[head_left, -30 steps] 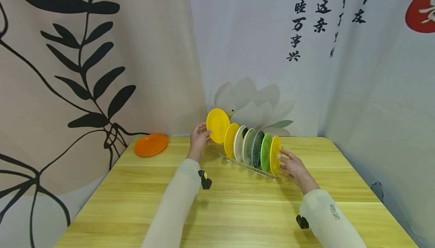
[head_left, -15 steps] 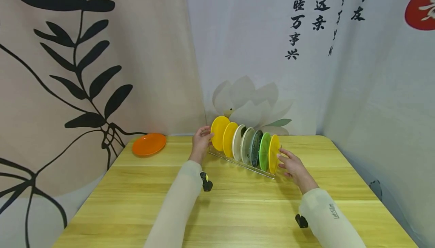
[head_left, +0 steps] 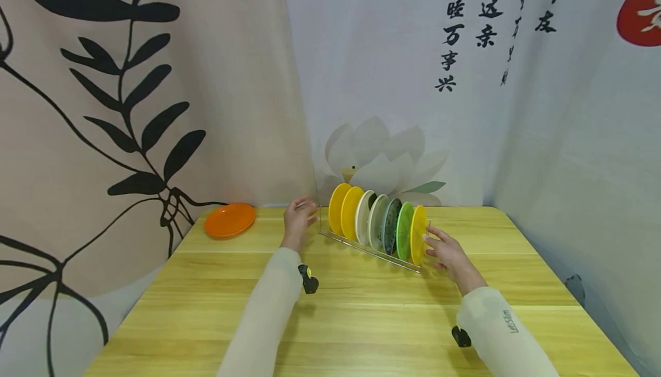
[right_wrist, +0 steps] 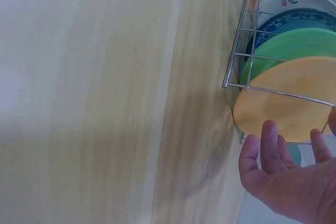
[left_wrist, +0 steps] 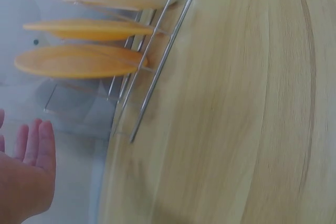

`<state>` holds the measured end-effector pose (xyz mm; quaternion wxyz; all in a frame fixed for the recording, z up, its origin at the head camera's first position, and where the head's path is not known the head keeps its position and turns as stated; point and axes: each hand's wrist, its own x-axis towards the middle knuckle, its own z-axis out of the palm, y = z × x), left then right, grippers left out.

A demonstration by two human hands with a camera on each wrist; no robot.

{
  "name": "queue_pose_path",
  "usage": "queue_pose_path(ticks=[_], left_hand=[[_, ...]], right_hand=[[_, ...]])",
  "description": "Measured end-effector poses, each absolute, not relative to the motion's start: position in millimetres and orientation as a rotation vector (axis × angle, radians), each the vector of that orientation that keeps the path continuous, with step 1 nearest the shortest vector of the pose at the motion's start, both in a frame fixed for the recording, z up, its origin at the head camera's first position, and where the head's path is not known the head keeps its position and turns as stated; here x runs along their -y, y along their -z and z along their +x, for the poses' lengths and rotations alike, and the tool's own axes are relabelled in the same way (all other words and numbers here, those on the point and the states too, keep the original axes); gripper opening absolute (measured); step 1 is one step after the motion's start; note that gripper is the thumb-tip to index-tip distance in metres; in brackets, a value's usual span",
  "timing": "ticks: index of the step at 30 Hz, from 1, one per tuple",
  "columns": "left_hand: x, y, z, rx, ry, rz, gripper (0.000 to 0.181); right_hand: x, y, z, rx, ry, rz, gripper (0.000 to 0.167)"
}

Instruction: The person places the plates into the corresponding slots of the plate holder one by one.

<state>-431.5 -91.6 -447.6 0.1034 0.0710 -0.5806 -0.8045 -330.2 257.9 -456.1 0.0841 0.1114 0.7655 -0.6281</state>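
Note:
A wire dish rack (head_left: 369, 252) holds several plates standing on edge in a row. From the left come a yellow plate (head_left: 338, 209), a second yellow plate (head_left: 351, 214), pale plates (head_left: 364, 218), a dark blue-patterned plate (right_wrist: 299, 22), a green plate (head_left: 405, 232) and another yellow plate (head_left: 418, 236). Just left of the rack, my left hand (head_left: 299, 219) is empty, its fingers apart from the nearest plate. My right hand (head_left: 448, 255) is at the rack's right end, thumb and a finger about its end wire, the other fingers loosely spread beside the yellow plate.
An orange plate (head_left: 230, 220) lies flat at the back left of the wooden table (head_left: 372, 319). Behind the table hangs a printed cloth (head_left: 248, 107) with leaf and flower shapes, and pale cloth (head_left: 588, 153) on the right.
The leftmost yellow plate has come down into the rack's left end and stands upright there. My left hand has let go of it and drawn back left. The right hand stays in place.

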Motion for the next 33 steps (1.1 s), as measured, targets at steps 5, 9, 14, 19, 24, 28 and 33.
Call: queue_pose_path(ticks=[5,9,14,19,24,28,33], left_hand=[[107.2,449.3,-427.3,1.69,2.375,0.258,0.042],[121.5,451.8,-422.4,1.685,2.371,0.315,0.044],[142.6,456.3,-416.5,1.657,2.364,0.384,0.047],[169.4,463.1,-412.3,1.595,2.364,0.459,0.047],[199.1,473.4,-408.8,1.517,2.331,0.534,0.048],[220.1,478.5,-401.6,1.469,2.273,0.62,0.05],[242.0,481.8,-392.8,1.381,2.238,0.745,0.046]], right_hand=[[-258.2,456.2,-331.1,-2.298,1.851,0.334,0.062],[-258.8,456.3,-331.0,-2.31,1.837,0.334,0.062],[-258.3,455.5,-330.2,-2.315,1.839,0.327,0.062],[-258.3,455.7,-330.7,-2.318,1.841,0.324,0.061],[-258.5,456.6,-331.7,-2.314,1.84,0.334,0.06],[-258.8,457.2,-332.5,-2.311,1.843,0.334,0.061],[-258.7,456.8,-332.4,-2.305,1.849,0.331,0.062]])
